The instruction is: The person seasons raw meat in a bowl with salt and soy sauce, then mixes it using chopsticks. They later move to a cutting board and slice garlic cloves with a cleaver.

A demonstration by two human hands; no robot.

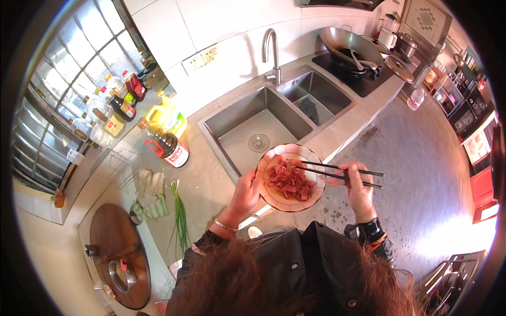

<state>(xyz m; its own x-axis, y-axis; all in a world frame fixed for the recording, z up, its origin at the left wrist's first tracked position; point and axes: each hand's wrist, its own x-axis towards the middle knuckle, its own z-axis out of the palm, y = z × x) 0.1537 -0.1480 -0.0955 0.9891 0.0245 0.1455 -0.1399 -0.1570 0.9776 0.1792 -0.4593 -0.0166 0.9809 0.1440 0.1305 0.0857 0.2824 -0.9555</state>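
A scalloped bowl [290,207] with a thin dark rim holds chopped raw meat [290,179] and some liquid. My left hand [246,193] grips the bowl's left edge and holds it up at the front edge of the sink counter. Dark chopsticks [340,170] are in my right hand [357,189], to the right of the bowl; their tips touch the upper part of the meat. Behind the bowl lies the larger basin of a double steel sink [237,140].
Left of the sink stand a dark sauce bottle [168,146], a yellow oil jug [168,118] and green onions [180,217]. A wok [348,43] rests on the black cooktop [363,85] at the back right. The faucet [272,55] rises behind the sink.
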